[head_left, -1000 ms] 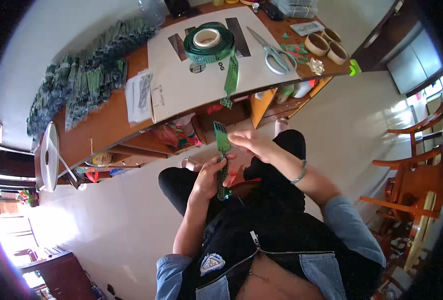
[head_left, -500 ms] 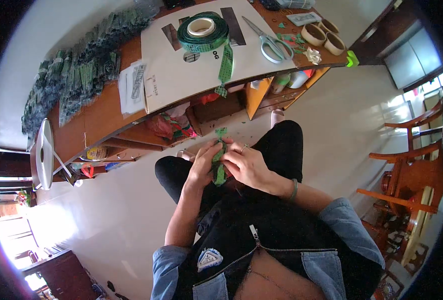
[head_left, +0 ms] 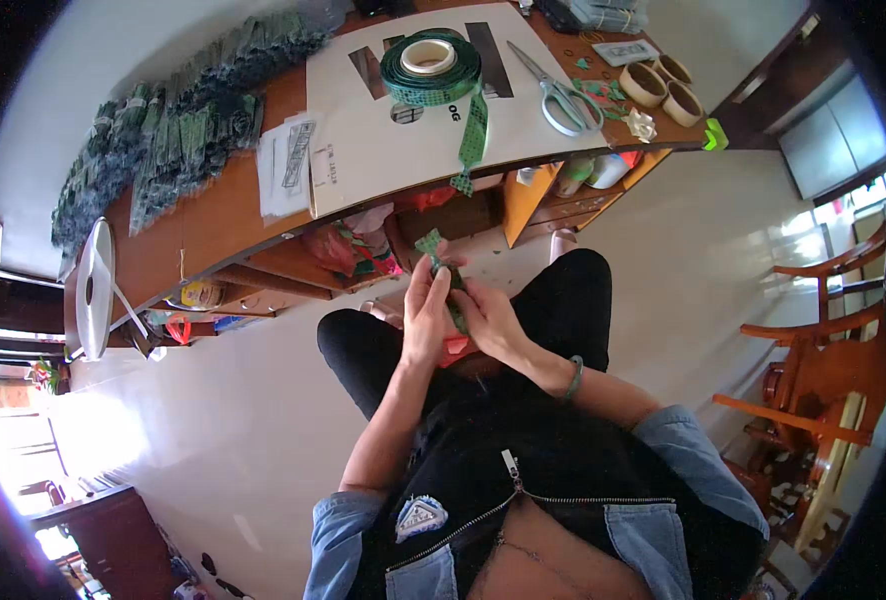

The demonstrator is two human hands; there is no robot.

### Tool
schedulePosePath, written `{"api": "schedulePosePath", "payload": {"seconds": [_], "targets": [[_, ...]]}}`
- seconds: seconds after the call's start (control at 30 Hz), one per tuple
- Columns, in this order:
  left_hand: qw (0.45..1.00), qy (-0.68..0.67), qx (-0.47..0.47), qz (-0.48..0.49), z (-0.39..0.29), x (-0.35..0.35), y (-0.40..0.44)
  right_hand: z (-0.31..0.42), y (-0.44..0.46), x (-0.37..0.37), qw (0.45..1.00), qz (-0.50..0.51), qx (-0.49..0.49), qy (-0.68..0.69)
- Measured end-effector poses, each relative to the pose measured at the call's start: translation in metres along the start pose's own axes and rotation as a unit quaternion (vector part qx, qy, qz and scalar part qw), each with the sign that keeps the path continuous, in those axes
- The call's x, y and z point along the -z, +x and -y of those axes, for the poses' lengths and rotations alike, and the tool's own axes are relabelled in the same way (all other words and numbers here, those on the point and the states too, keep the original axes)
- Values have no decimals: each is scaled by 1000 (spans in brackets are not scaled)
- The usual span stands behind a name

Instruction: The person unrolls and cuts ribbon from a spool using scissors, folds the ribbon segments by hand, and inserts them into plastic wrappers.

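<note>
Over my lap, my left hand (head_left: 425, 318) and my right hand (head_left: 491, 322) are close together, both closed on one piece of patterned green ribbon (head_left: 429, 242). Its notched upper end sticks out above my left fingers, while the middle is partly covered by my fingers and thumbs. Below the hands, something pinkish-red (head_left: 455, 350) shows; I cannot make out what it is. Ahead on the table, a roll of green ribbon (head_left: 431, 85) lies on a white printed board (head_left: 363, 160), its loose end (head_left: 474, 135) hanging toward the front edge. Scissors (head_left: 558, 95) rest right of the roll.
Bundles of wrapped green strips (head_left: 178, 140) cover the table's left part. A white ribbon reel (head_left: 95, 290) stands at the left end. Tape rings (head_left: 653, 85) and green scraps (head_left: 603, 90) lie at the right. Wooden chairs (head_left: 823, 350) stand to the right.
The green ribbon has turned in my hands; its lower end no longer shows, and the pinkish-red thing has come into sight below. My left fingers have straightened upward. The view has shifted slightly.
</note>
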State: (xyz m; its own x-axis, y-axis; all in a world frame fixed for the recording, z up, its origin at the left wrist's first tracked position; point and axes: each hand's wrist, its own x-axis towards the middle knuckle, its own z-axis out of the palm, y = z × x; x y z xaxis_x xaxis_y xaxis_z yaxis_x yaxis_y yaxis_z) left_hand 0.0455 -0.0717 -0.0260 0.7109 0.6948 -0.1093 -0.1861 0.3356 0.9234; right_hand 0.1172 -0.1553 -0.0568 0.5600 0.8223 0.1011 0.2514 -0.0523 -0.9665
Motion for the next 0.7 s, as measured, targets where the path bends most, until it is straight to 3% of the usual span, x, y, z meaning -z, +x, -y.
{"api": "schedulePosePath", "payload": {"seconds": [0.03, 0.13, 0.17, 0.27, 0.37, 0.43, 0.47, 0.5, 0.53, 0.7], "targets": [[1000, 0, -1, 0, -2, 5, 2, -2, -1, 5, 998, 26, -44, -32], [935, -267, 154, 178, -14, 34, 14, 5, -3, 9, 993, 62, -96, -27], [935, -266, 154, 178, -13, 33, 15, 11, -3, 10, 992, 70, -103, 7], [956, -196, 217, 28, -22, 19, 16, 12, -4, 12, 984, 73, -139, 86], [963, -150, 224, 18, -14, 25, 17, 18, -4, 16, 962, 64, -201, 173], [965, -127, 228, 15, -9, 30, 17, 37, 6, 30, 897, 95, -307, 305], [987, 114, 94, 68, -8, 34, 17, 41, 11, 35, 852, 111, -356, 367], [930, 346, -49, 115, -8, 38, 17, 39, 14, 39, 853, 109, -355, 367], [800, 549, -189, 153, -10, 39, 17, 35, 17, 43, 871, 135, -341, 327], [854, 454, -121, 221, -37, 21, 26, 20, 19, 58, 922, 198, -284, 172]]}}
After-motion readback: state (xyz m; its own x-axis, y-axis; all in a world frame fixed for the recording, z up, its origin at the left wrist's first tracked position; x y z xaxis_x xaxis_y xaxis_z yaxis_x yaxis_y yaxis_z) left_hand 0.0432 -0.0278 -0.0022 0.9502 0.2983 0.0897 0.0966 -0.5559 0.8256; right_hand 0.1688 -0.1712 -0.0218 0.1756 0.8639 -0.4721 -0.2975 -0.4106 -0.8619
